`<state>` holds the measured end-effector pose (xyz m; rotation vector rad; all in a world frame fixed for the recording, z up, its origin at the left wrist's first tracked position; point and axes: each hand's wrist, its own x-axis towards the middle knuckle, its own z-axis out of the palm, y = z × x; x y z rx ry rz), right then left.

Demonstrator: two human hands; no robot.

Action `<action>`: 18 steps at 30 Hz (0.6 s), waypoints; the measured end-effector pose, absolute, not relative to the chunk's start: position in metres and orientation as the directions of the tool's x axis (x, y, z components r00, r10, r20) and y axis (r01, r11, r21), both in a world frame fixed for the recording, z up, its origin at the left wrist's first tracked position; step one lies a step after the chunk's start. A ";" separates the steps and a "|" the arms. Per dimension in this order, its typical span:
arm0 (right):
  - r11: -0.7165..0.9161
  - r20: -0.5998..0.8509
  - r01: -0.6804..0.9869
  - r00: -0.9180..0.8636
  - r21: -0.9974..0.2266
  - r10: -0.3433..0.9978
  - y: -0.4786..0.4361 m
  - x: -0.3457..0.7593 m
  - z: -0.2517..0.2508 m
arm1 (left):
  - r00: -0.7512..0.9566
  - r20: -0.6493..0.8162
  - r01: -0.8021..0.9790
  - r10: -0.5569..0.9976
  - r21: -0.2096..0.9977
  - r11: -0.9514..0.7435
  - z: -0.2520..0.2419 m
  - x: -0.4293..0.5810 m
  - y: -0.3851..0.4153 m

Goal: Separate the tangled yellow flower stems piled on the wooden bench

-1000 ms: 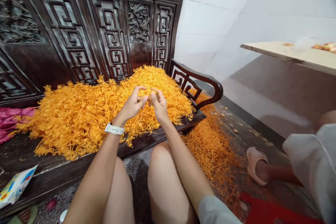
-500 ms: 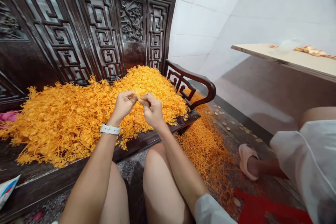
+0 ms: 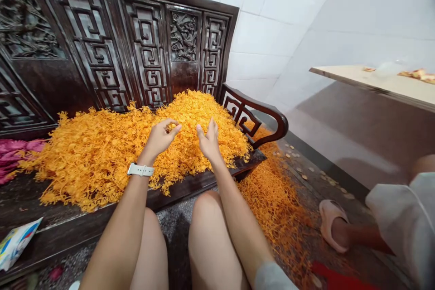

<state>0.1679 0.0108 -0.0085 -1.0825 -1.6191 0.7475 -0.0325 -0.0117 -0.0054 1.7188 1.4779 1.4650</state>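
Note:
My left hand, with a white watch on its wrist, hovers over the front of a big orange-yellow pile of small branching plastic pieces. Its fingers are loosely curved, with a small gap between thumb and forefinger, and I see nothing held there. To the right, my right hand is above the same pile, fingers stretched and thumb apart, holding nothing visible. The pile covers much of the seat of a dark carved wooden bench.
Orange strands cover the floor beyond the bench's curved armrest. A pink bundle and a white-and-blue packet lie on the left seat. Another person's sandalled foot is at right, below a pale tabletop.
My hands, fingertips together before, have come apart. The right hand has opened and moved right; the left fingers have loosened. The view has turned slightly left.

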 end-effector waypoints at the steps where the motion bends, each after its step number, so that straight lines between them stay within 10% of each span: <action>1: 0.364 0.364 0.288 -0.055 -0.886 0.930 0.020 0.170 -0.017 | -0.079 0.427 0.488 0.901 0.805 -0.339 -0.007 -0.032 -0.013; 18: 0.618 0.487 0.300 -0.409 -0.726 0.771 0.014 0.178 -0.020 | 0.321 0.238 0.642 0.917 0.657 -0.395 0.000 -0.013 -0.025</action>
